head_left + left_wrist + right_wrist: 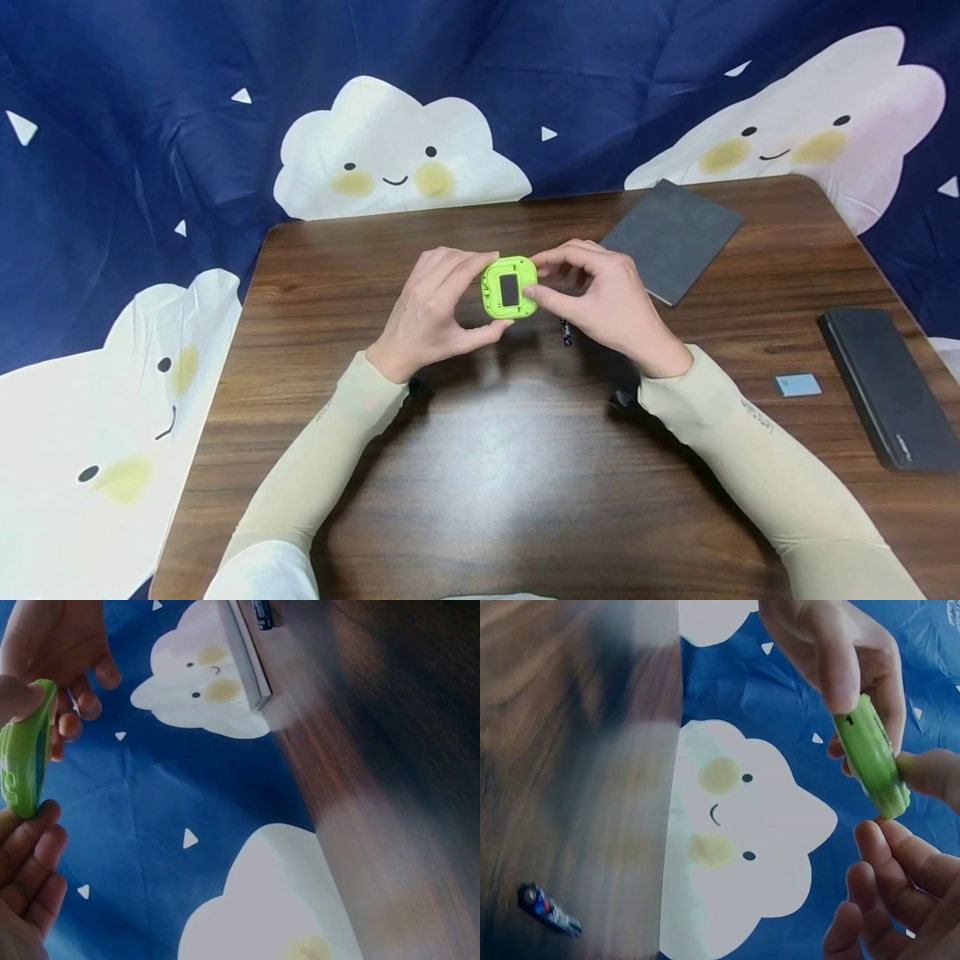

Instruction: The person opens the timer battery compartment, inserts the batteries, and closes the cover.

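A lime-green rounded-square plastic device (491,310) with a dark rectangle in its middle is held up above the table between both hands. My left hand (431,312) pinches it by its upper and lower edges, thumb below and fingers above. On the other side, my right hand (600,287) grips the right edge, its thumb on the face turned to me. The device appears edge-on in the left wrist view and the right wrist view. A small dark cylindrical battery (550,909) lies on the table below the right hand.
On the brown wooden table (495,500), a dark grey notebook (675,237) lies at the back right. Further right are a small light-blue box (798,385) and a long black case (892,387). A blue cloth with clouds (585,75) hangs behind the table.
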